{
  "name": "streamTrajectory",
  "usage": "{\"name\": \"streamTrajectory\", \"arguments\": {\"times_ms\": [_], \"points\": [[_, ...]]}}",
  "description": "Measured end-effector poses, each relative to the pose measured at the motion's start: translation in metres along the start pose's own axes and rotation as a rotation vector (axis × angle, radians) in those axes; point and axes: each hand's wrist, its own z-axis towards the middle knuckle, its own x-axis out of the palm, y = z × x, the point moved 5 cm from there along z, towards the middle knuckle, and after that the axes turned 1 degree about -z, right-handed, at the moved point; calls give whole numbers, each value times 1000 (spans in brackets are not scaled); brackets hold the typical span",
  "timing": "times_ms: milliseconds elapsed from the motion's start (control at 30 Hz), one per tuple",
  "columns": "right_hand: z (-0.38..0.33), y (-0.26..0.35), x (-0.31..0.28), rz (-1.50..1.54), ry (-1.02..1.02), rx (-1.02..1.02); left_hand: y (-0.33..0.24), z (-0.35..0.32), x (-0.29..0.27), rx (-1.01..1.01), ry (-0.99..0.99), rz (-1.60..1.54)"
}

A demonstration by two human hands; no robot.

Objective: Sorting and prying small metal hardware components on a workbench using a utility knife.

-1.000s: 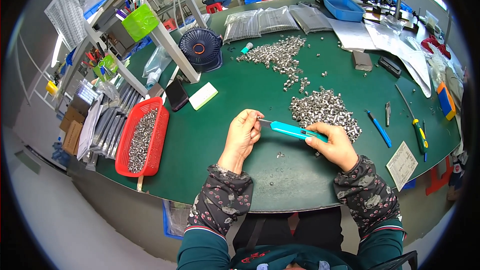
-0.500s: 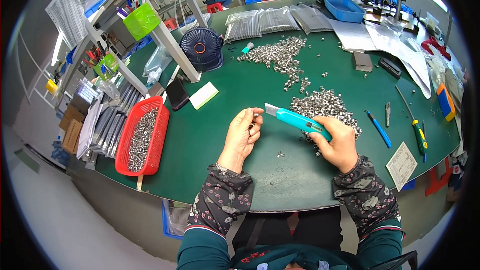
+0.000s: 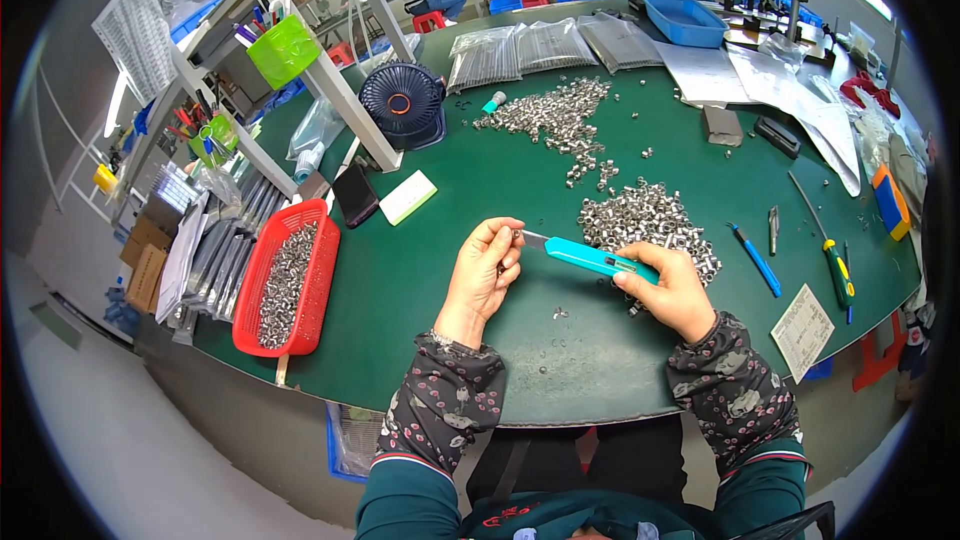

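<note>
Head view: green worktop (image 3: pixel 480 175), and on it a pile of metal rings (image 3: pixel 645 218). Nearer come the left hand (image 3: pixel 480 282) and right hand (image 3: pixel 676 292): the right fingers grasp a knife (image 3: pixel 585 256), its blade (image 3: pixel 534 238) apparently touching the small ring (image 3: pixel 517 233) that the left fingers pinch. Light strokes, angled off those fingers, should work best.

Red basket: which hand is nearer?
Left. The left hand is right of the red basket, apart from it; the right hand is farther right, holding the teal utility knife.
</note>
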Motion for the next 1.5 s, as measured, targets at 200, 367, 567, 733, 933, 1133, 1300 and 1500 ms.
{"name": "streamTrajectory", "arguments": {"times_ms": [200,367,567,733,933,1133,1300,1500], "points": [[2,-6,0,39,48,31,-2,0,2,43,5,169],[-6,21,-6,-314,-200,-297,-2,0,-2,58,-9,324],[-9,21,-8,-266,-296,-264,-2,-2,0,70,-167,243],[-5,8,3,-160,-100,-56,-3,-3,-2,78,-166,189],[-4,1,5,33,2,82,-4,-2,0,99,-141,216],[-2,-11,9,165,72,158,-4,-4,3,160,-95,294],[-8,4,5,-121,-103,-16,-4,-6,3,223,-153,409],[-15,27,-4,-285,-372,-272,0,-7,-1,130,-265,187]]}}
